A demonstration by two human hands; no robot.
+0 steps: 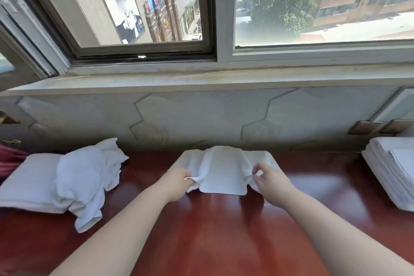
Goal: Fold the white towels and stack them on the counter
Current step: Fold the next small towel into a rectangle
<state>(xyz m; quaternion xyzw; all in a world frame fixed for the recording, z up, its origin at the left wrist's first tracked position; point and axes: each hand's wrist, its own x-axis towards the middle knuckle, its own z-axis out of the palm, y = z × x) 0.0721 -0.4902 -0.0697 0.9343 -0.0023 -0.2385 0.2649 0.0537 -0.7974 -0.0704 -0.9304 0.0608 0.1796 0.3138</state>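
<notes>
Surface: glossy red-brown counter, with window light reflecting off it in pale streaks. It runs left to right below a wall panel with raised hexagon lines.

Room: a pale window sill sits above the panel, and above that a window with a dark frame on the left pane and a light frame on the right. Buildings, a tree and a large poster are visible outside. Two metal plates are fixed to the wall at far right.

Task item: white towel lies at the counter's centre, close to the wall. Its middle section is humped upward and its near edge lies flat on the wood.

Left hand: fingers curled, pinching the towel's left edge, which is lifted just off the counter.

Right hand: thumb and curved fingers closed on a fold at the towel's right edge.

Other towels:
- Loose pile, crumpled, on the left, well apart from the centre towel. It lies partly on top of a flat folded piece.
- Neat stack of folded white towels at the right edge, partly out of frame.

Far left edge: a pinkish-red cloth, only partly visible, so I cannot tell what it is.
</notes>
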